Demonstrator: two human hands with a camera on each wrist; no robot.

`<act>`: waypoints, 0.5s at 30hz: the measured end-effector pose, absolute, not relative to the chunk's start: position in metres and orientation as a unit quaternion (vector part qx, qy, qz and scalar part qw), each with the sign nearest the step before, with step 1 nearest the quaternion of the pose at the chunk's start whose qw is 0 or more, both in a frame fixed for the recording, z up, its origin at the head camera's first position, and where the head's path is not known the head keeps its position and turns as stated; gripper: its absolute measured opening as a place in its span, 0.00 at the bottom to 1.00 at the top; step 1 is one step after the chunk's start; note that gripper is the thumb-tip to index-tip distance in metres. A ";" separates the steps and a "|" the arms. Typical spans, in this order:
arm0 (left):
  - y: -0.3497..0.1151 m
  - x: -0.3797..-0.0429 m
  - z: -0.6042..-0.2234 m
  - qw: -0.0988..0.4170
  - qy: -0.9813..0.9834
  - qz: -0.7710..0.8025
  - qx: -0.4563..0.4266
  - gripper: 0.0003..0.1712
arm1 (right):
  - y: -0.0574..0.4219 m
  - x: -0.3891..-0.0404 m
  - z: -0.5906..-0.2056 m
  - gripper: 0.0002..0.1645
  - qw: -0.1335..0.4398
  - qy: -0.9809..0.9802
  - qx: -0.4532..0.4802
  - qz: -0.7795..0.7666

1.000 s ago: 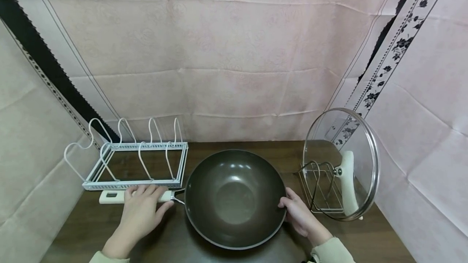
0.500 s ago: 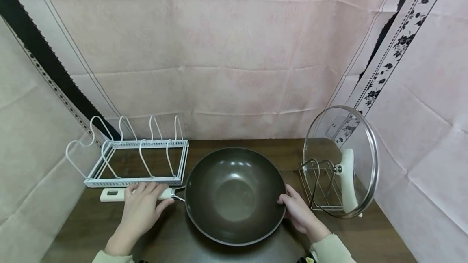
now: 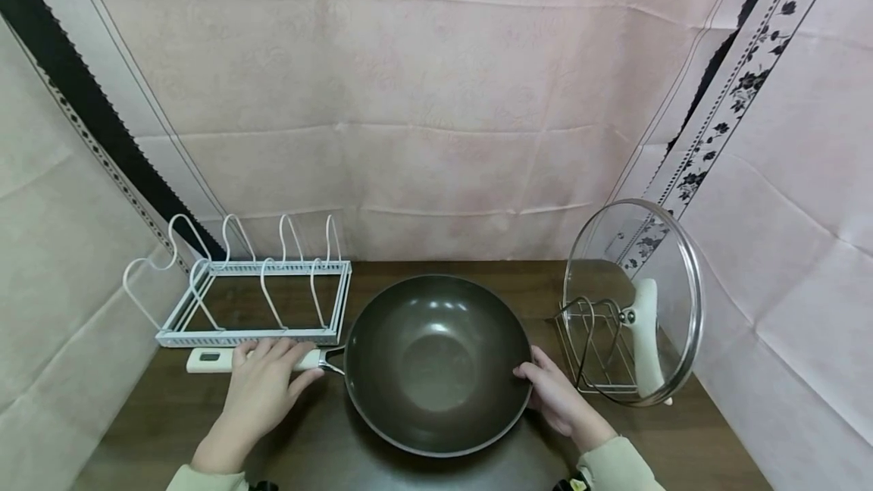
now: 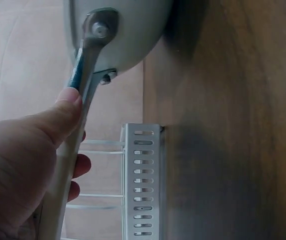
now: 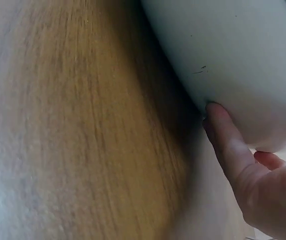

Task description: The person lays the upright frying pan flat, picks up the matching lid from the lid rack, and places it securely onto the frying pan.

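From the head view, a brown wooden table (image 3: 157, 430) fills the bottom. Pale cloth (image 3: 436, 97) with creases hangs at the back and on both sides, with black bands in the corners and black flowers on the right. A dark round pan (image 3: 436, 381) is in the middle, open side up. Its white handle (image 3: 210, 360) points left, just in front of a white rack (image 3: 248, 340). On the right, a glass lid (image 3: 695, 309) stands on its edge in a wire rack (image 3: 600, 390).

The left hand (image 3: 262, 389) holds the handle, with fingers over the top and thumb on the near side. The right hand (image 3: 562, 404) pinches the pan's right edge, thumb inside and fingers outside. Both arms reach in from the bottom, in pale green sleeves (image 3: 617, 464).

In the left wrist view, the thumb lies along the handle, and fingertips (image 4: 81, 165) peek out past its other side. The white rack is close by.

In the right wrist view, a long finger presses the pan's pale outside, low down. There is a dark shadow under the pan, so I can't quite tell if its bottom touches the table.
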State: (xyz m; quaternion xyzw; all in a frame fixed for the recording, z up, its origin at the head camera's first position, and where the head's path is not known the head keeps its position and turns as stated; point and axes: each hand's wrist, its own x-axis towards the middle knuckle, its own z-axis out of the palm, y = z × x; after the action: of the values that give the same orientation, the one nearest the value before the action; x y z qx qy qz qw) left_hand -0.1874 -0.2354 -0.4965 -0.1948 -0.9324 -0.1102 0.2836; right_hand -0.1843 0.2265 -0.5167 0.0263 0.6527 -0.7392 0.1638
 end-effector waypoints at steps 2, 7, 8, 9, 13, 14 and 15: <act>-0.235 -0.187 -0.496 0.279 -0.932 -0.116 -0.198 0.24 | 0.228 -0.183 -0.515 0.36 0.168 0.653 0.027 -0.738; -0.233 -0.186 -0.494 0.249 -0.937 -0.151 -0.192 0.22 | 0.230 -0.178 -0.505 0.41 0.134 0.699 0.040 -0.701; -0.232 -0.186 -0.493 0.240 -0.939 -0.161 -0.188 0.22 | 0.230 -0.177 -0.502 0.41 0.114 0.726 0.038 -0.677; -0.232 -0.186 -0.492 0.230 -0.940 -0.169 -0.185 0.23 | 0.230 -0.175 -0.498 0.39 0.095 0.751 0.036 -0.652; -0.227 -0.184 -0.487 0.209 -0.943 -0.196 -0.169 0.24 | 0.231 -0.173 -0.480 0.38 -0.004 0.829 -0.009 -0.559; -0.226 -0.184 -0.485 0.208 -0.943 -0.201 -0.166 0.25 | 0.233 -0.173 -0.474 0.39 -0.027 0.838 -0.028 -0.544; -0.225 -0.184 -0.483 0.207 -0.943 -0.204 -0.163 0.25 | 0.234 -0.173 -0.469 0.38 -0.044 0.840 -0.048 -0.538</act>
State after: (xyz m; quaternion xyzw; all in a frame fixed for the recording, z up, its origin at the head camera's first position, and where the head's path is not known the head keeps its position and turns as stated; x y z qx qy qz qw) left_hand -0.1837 -0.2249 -0.4834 -0.1630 -0.9427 -0.2044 0.2071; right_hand -0.1729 0.2340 -0.4692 -0.0482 0.8402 -0.5382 -0.0444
